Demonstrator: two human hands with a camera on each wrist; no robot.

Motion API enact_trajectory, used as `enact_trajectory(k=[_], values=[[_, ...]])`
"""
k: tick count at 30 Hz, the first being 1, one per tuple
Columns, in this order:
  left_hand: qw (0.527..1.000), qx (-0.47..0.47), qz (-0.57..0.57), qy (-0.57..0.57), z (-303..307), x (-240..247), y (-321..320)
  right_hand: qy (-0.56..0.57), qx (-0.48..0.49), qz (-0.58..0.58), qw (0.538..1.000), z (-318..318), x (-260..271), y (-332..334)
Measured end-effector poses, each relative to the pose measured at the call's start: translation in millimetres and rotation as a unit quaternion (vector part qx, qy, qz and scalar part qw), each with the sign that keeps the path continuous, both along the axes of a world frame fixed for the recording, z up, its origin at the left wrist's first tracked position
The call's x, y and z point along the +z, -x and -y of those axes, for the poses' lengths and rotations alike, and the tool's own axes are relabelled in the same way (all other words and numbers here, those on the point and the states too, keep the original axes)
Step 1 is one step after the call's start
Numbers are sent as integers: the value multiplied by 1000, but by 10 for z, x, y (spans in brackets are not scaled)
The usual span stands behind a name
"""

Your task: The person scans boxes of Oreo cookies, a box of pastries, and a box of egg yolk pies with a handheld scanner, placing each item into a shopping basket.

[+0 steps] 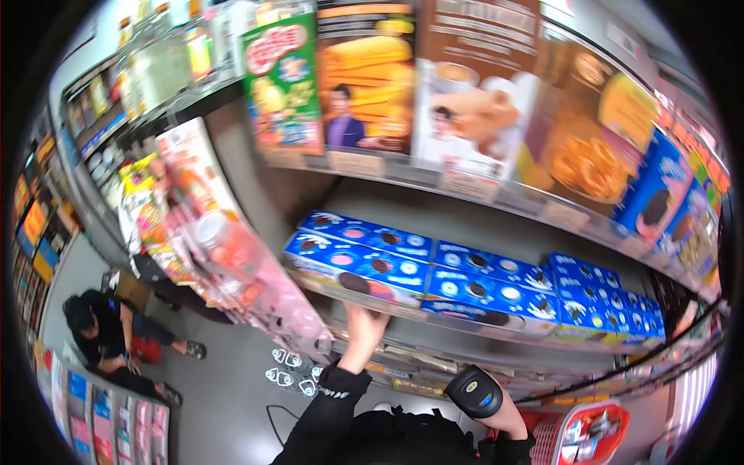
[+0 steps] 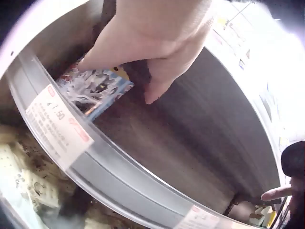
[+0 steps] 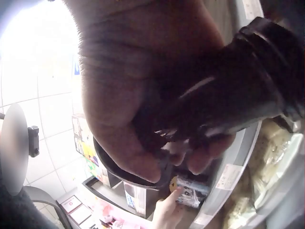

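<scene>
1. While the right hand (image 3: 119, 100) holds a black scanner (image 1: 474, 391), the left hand (image 2: 155, 40) reaches in at a grey shelf (image 2: 176, 138).
2. Left hand: two digits stand wide apart in the left wrist view. One meets a small printed pack (image 2: 97, 89); the other points down toward the bare shelf surface. Remaining fingers hidden; cannot tell whether the hand grips the pack or only touches it.
3. Pack: lies on the shelf just behind its front rail, partly under the left hand. Pale, busy print with a light-blue edge; lettering unreadable.
4. Rail: a white price label (image 2: 59, 126) reading 7.50 sits in front of the pack.
5. Right hand: fingers curl around the scanner's handle, a narrow grasp. Scanner is well apart from the pack; in the head view it is to the right of the left forearm.
6. Directly above the left hand, blue boxes (image 1: 356, 267) with dark round biscuits printed on them line another shelf, some stacked.
7. Higher up, large snack packages stand in a row, including a green one (image 1: 283, 89) at the left end.
8. Lower right, head view: a red basket (image 1: 547, 443) contains assorted small goods.
9. Left background: a person in a black top (image 1: 101, 333) sits low, head bent.
</scene>
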State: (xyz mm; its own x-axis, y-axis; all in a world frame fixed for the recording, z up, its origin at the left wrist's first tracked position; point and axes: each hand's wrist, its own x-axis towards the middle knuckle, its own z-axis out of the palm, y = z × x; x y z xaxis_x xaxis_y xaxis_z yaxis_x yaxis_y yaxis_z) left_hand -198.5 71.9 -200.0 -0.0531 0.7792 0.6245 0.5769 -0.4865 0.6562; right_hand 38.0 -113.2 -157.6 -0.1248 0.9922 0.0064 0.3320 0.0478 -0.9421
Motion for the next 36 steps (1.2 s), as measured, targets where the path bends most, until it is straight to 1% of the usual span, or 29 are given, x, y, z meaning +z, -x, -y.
enact_trajectory(k=[1,2,3,4,5,7,8,9,11,12,13,16,17,19,21,23,27,28,30,32,34,36], values=[[999,20,38,-25,79,10,-127,4,-15,20,1000,96,13,-58],[999,9,43,9,204,10,-224,-12,-8,6,1000,167,-36,-132],[998,0,47,45,338,-2,-299,-1,-26,-26,999,255,-69,-197],[1000,-12,27,11,433,-19,-387,3,-41,-32,999,365,-20,-246],[999,-31,22,11,522,-16,-475,5,-57,-38,998,479,23,-298],[991,-115,-1,62,723,23,-681,15,-84,-53,995,716,-77,-481],[988,-152,2,21,815,89,-824,28,-93,-64,993,877,-124,-578],[983,-182,-2,25,916,94,-970,30,-124,-68,990,1046,-130,-657],[963,-261,20,69,1166,60,-1297,8,-139,-20,990,1379,-91,-820],[955,-283,28,83,1320,51,-1483,14,-156,-16,988,1587,-119,-919],[945,-313,19,90,1491,20,-1667,-5,-165,-8,986,1811,-219,-1039],[910,-397,14,118,2006,-156,-2190,-11,-217,-29,976,2459,-208,-1320],[898,-421,5,125,2187,-192,-2348,-21,-234,-4,972,2679,-206,-1407],[873,-471,-40,120,2548,-256,-2625,6,-278,-8,961,3114,-280,-1567],[857,-496,-55,127,2859,-424,-2879,0,-305,-9,952,3506,-437,-1722],[824,-529,-58,194,3134,-581,-3080,-13,-344,21,939,3876,-500,-1840],[795,-552,-82,239,3599,-695,-3432,2,-401,-11,916,4445,-603,-2004],[788,-561,-87,237,3655,-745,-3511,-3,-403,-14,915,4527,-660,-2030],[787,-560,-99,241,3792,-715,-3619,39,-445,-39,894,4673,-618,-2085],[787,-556,-112,243,3878,-692,-3693,44,-453,-47,889,4777,-706,-2128],[775,-563,-132,256,3908,-676,-3744,48,-460,-59,885,4831,-749,-2178],[773,-564,-148,252,3884,-716,-3788,37,-483,-67,872,4826,-816,-2204]])
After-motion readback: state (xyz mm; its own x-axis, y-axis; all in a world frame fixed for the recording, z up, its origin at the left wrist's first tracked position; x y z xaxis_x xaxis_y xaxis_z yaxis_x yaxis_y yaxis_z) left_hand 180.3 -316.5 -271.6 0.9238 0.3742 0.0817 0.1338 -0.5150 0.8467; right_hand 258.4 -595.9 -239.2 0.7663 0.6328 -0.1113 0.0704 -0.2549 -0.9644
